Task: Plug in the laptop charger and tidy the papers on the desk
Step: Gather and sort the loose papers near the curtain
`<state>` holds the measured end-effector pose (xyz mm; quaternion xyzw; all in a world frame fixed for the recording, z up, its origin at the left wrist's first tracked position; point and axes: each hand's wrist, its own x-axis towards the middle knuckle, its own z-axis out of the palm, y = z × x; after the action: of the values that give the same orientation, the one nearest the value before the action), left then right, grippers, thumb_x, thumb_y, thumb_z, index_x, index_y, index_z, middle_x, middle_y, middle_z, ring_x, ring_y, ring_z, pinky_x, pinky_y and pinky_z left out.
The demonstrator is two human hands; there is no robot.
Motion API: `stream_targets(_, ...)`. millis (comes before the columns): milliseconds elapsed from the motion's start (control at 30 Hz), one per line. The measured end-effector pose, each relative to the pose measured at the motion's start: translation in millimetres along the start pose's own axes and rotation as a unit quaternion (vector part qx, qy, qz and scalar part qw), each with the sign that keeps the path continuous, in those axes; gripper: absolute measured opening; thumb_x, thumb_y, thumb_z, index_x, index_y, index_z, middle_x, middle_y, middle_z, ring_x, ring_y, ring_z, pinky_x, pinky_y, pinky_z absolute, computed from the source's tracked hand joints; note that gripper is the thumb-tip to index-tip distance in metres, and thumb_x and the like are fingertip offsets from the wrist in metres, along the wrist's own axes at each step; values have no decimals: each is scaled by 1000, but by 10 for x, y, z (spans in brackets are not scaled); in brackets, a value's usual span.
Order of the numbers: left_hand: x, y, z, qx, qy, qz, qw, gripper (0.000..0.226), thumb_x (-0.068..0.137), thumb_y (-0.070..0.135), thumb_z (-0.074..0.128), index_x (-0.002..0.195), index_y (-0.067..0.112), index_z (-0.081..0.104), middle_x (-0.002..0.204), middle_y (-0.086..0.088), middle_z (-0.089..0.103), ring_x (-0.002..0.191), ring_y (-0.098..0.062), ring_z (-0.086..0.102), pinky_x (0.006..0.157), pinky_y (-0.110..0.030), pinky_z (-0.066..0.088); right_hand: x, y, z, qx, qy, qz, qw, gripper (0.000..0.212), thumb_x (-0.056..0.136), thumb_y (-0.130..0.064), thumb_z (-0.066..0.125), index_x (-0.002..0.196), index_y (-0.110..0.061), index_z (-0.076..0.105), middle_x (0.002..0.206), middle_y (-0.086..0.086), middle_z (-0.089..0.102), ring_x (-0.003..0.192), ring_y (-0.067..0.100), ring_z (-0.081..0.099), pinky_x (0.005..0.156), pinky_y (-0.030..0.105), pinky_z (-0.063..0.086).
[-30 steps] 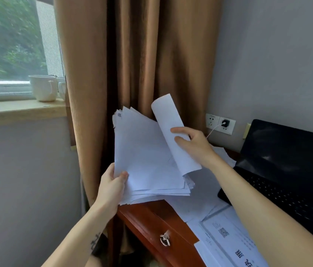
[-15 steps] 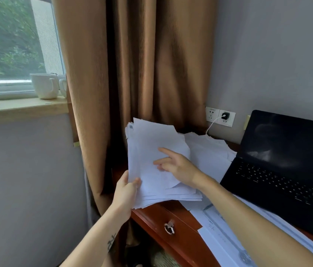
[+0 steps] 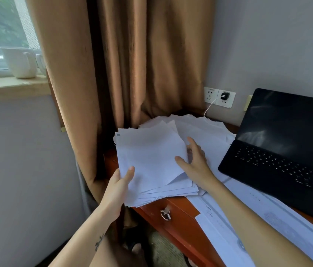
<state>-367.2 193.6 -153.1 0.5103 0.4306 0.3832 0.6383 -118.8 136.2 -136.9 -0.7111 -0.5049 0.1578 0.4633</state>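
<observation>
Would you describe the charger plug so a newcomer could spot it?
On the wall left of the laptop sit two white sockets. The charger plug is the black block in the right one, trailing a white cable; its neighbour is empty.

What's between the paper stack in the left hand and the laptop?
Head view: loose papers spread on the desk, plus the right hand.
</observation>
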Motion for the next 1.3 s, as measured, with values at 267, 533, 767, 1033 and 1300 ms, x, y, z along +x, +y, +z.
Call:
stream_targets(267, 55, -48, 4, 17, 19, -7, 1000, 34, 99, 6, 66, 120, 32, 62, 117, 7, 76, 109, -20, 72, 99, -44, 55, 15, 67, -124, 105, 70, 5, 992, 34, 103, -18, 52, 134, -31, 56, 100, -1, 65, 96, 6, 61, 91, 22, 45)
stream_targets(533, 289, 145, -159, 6, 66, 16, 998, 36, 101, 2, 59, 113, 35, 64, 116, 2, 75, 109, -29, 71, 100, -55, 54, -3, 295, -242, -221, -80, -31, 972, 63, 86, -67, 49, 143, -39, 48, 140, -17, 42, 135, 7, 28, 115, 29, 22)
stream_targets(767, 430, 360, -486, 37, 80, 21, 996, 31, 103, 5, 60, 123, 28, 64, 115, 4, 75, 106, -24, 71, 95, -44, 55, -129, 64, -234, -327, -191, 18, 925, 116, 68, -94, 44, 161, -34, 7, 165, -18, 2, 153, 10, -6, 126, 44, -3)
stream_targets(1033, 355, 341, -763, 18, 81, 19, 996, 35, 103, 2, 58, 118, 32, 65, 112, 3, 75, 99, -25, 72, 79, -36, 55, -201, -207, -5, -361, -113, -28, 925, 96, 88, -65, 55, 161, -18, 16, 162, 0, 30, 148, 22, 27, 118, 41, 28)
stream_targets(1300, 189, 300, -1002, -16, 81, 13, 996, 40, 102, 4, 60, 133, 30, 61, 118, -4, 75, 99, -30, 71, 76, -39, 54, -165, -123, 126, -439, 53, -179, 879, 33, 81, -30, 51, 99, -16, 73, 74, -1, 68, 65, 23, 63, 49, 29, 43)
